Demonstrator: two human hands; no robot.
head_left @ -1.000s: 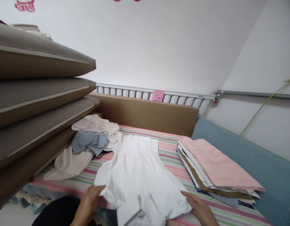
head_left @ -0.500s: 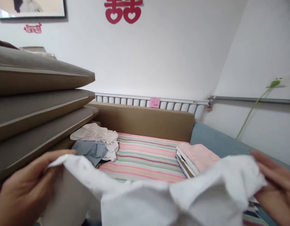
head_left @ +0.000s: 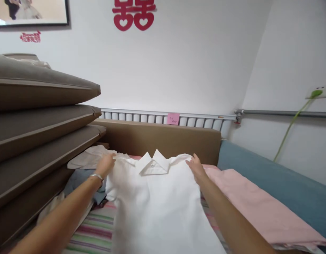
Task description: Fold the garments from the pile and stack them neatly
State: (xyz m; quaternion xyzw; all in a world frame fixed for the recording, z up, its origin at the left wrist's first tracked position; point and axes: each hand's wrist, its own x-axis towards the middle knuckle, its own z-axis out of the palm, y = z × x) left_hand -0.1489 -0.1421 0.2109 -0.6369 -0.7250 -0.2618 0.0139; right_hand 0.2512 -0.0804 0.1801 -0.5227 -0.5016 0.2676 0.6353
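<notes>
A white collared shirt point(head_left: 160, 204) hangs stretched out in front of me, over a striped sheet point(head_left: 95, 227). Its pointed collar stands up at the top, between my hands. My left hand point(head_left: 106, 163) is closed on the shirt's left shoulder, with a silver bracelet at the wrist. At the opposite shoulder, my right hand point(head_left: 196, 167) pinches the cloth. The lower end of the shirt runs out of the bottom of the view.
Thick grey-brown cushions point(head_left: 43, 120) are stacked at left, beside pale clothes point(head_left: 86, 158) and a blue-grey garment point(head_left: 77, 180). Folded pink cloth point(head_left: 254, 204) lies at right by a blue backrest point(head_left: 274, 169). A brown backrest point(head_left: 163, 137) and radiator point(head_left: 141, 116) stand behind.
Both hands have moved forward, away from me, and closer together in view. The bunched white cloth is now spread out as a shirt, collar up. The view has shifted slightly.
</notes>
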